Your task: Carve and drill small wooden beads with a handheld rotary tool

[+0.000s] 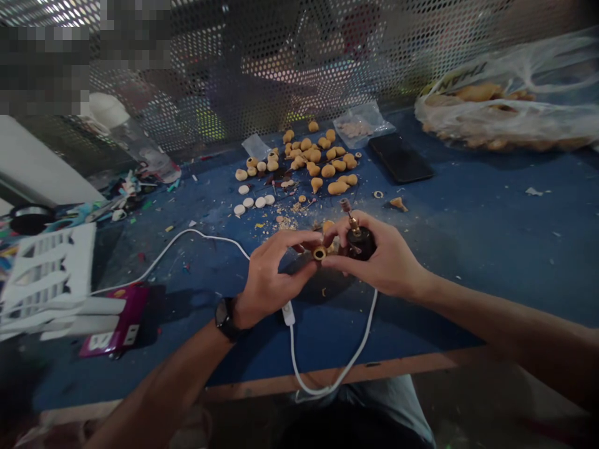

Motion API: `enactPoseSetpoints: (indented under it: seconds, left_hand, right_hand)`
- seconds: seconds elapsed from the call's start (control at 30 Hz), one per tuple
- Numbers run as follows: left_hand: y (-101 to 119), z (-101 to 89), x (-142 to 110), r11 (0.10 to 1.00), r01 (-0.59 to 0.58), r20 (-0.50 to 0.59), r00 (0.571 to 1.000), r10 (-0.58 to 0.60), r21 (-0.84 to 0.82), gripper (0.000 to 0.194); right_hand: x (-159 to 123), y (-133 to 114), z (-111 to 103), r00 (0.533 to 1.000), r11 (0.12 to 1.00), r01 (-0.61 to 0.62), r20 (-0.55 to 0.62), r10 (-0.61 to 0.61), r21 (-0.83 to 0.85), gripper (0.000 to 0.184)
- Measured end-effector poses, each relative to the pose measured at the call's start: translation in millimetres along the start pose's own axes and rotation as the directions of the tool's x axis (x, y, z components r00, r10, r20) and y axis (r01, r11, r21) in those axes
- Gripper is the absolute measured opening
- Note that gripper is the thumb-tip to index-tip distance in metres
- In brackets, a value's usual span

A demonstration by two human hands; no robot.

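Note:
Between the thumb and fingers of my left hand point(278, 268) is a small gourd piece point(319, 253), its round, dark opening turned up towards me. My right hand point(388, 255) is wrapped around a small black rotary tool point(359, 244), whose brass chuck and drum-shaped bit point up and away from the gourd. The right thumb and fingertip also reach the gourd's edge. From beneath the hands a white cable point(369, 324) loops over the table's front edge, with an inline switch point(287, 313) below my left hand.
Several small tan gourds point(306, 144) lie beyond my hands, with white discs point(261, 202) and shavings nearby. A dark phone point(401, 159) and a plastic bag of gourds point(505, 118) are to the right. At left are a purple box point(126, 318), a white rack point(51, 268) and a bottle point(145, 149).

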State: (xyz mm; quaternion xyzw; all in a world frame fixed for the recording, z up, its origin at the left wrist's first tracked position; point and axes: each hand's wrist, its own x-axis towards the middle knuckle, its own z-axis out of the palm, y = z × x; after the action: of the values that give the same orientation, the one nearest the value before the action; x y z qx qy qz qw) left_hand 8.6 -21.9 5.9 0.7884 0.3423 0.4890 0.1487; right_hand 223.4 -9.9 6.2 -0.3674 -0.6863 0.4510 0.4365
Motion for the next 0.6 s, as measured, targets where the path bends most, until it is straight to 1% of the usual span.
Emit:
enactPoseSetpoints:
  seconds: [0.07, 0.17, 0.27, 0.37, 0.43, 0.5, 0.57, 0.6]
  left_hand:
    - [-1, 0.5, 0, 0.997, 0.055, -0.018, 0.998, -0.056, -0.060, 0.030]
    - [-3, 0.5, 0, 0.968, 0.152, -0.021, 0.987, -0.159, -0.197, 0.036]
    - [-4, -0.8, 1, 0.918, 0.245, 0.013, 0.967, -0.254, -0.311, 0.036]
    - [-5, -2.4, 3, 0.873, 0.328, 0.063, 0.942, -0.328, -0.361, 0.034]
    - [-6, -2.7, 3, 0.853, 0.364, 0.079, 0.929, -0.362, -0.373, 0.034]
    - [-8, -2.1, 2, 0.839, 0.393, 0.078, 0.916, -0.394, -0.377, 0.031]
    - [-9, -0.9, 2, 0.827, 0.414, 0.064, 0.904, -0.423, -0.380, 0.029]
    - [-10, -0.2, 2, 0.823, 0.422, 0.056, 0.898, -0.435, -0.380, 0.030]
  right_hand:
    - [1, -2, 0, 1.000, 0.999, -0.026, -0.005, 0.026, 0.033, 0.043]
    - [2, -3, 0, 0.999, 0.994, -0.043, -0.005, 0.044, 0.098, 0.043]
    - [2, -3, 0, 0.999, 0.992, -0.040, -0.008, 0.042, 0.121, 0.040]
    - [2, -2, 0, 0.999, 0.996, -0.035, -0.020, 0.036, 0.083, 0.039]
    - [3, -4, -1, 0.998, 0.999, -0.029, -0.050, 0.031, 0.033, 0.039]
    - [7, -5, -7, 0.993, 0.997, -0.009, -0.121, 0.001, -0.070, 0.037]
    - [13, -5, -16, 0.980, 0.967, 0.003, -0.193, -0.054, -0.256, 0.030]
    - [16, -4, -21, 0.975, 0.934, -0.001, -0.208, -0.078, -0.357, 0.028]
